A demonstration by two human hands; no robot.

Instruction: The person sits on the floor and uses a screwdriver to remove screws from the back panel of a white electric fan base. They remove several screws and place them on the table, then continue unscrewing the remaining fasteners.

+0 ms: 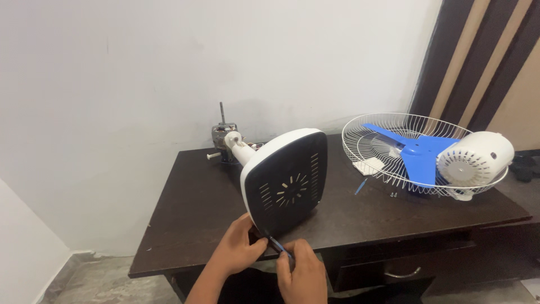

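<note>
— So, what are your hands doing?

— My left hand [239, 247] pinches the bottom corner of the fan base [285, 180]. The fingers [257, 246] are closed on its edge. My right hand [301, 269] is curled shut around a thin blue tool [279, 247]. The tool's tip sits right at that same corner, between my two hands.

— Where is the fan base?

— It stands tipped up on the dark table [191, 214], just above my fingers. Its black underside with little slots faces me. The white neck [243, 151] goes away from my fingers, up to the bare motor [224, 134] at the back.

— Is it heavy?

— I think it is a bit heavy, and heavier at the motor end. It is hard plastic, stiff and smooth, so it could slip or tip over. I would hold it by the rim, near the corner, where my fingers can hook around the edge. The slots look thin, so I would not push there.

— What is far from your fingers, on the right side?

— A white wire guard [382, 147] lies flat there. The blue blade [419, 155] rests in it, and a white motor cover [475, 159] leans on its rim. Another small blue thing [360, 186] and some tiny screws [393, 194] lie on the table close to the guard. They are well apart from my hands.
</note>
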